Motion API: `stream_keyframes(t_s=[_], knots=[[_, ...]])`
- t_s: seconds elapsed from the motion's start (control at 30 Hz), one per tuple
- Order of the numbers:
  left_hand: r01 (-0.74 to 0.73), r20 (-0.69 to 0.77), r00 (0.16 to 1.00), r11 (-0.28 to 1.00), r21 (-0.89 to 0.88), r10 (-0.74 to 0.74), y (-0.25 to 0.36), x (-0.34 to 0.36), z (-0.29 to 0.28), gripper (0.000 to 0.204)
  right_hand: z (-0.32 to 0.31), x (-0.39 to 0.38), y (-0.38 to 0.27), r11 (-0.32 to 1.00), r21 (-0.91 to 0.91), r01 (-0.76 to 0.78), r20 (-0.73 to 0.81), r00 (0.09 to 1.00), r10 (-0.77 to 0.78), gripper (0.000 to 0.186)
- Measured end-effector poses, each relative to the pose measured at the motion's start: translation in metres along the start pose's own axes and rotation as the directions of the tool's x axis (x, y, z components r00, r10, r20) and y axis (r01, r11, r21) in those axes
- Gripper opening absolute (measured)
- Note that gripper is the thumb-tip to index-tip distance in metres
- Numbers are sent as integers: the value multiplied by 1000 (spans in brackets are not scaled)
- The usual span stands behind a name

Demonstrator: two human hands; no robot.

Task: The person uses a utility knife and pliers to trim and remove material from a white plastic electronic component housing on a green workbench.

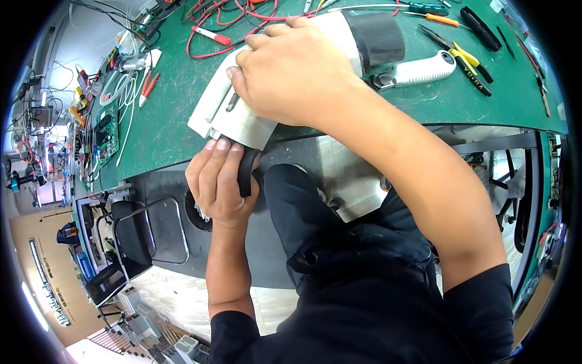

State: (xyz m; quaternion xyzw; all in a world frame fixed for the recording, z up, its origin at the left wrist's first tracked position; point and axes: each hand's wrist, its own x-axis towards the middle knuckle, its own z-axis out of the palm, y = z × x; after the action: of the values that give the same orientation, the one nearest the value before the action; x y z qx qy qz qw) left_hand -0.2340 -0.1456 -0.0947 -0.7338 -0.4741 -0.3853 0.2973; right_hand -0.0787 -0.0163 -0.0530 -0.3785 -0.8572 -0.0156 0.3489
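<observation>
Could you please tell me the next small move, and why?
Perhaps gently wiggle the black curved piece to check its fit: the left hand grips it at the near end of the white casing, which the right hand holds.

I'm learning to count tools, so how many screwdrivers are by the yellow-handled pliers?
2: a green-handled screwdriver near the picture's top edge, and an orange-handled screwdriver just below it, both on the green table. More may be hidden.
</observation>
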Motion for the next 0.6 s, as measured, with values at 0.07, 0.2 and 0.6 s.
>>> stream_keyframes(t_s=[0.07,0.2,0.6], knots=[[40,-8,999,999,3,-40,4,1,0,15,-12,1,-6,998,-63,0,96,995,6,29],[313,-97,941,943,-109,-324,16,5,4,14,-24,0,-10,994,-99,46,191,981,-26,24],[837,243,423,274,-473,-873,26,56,-15,36,-20,-5,1,981,-105,163,6,987,-163,31]])
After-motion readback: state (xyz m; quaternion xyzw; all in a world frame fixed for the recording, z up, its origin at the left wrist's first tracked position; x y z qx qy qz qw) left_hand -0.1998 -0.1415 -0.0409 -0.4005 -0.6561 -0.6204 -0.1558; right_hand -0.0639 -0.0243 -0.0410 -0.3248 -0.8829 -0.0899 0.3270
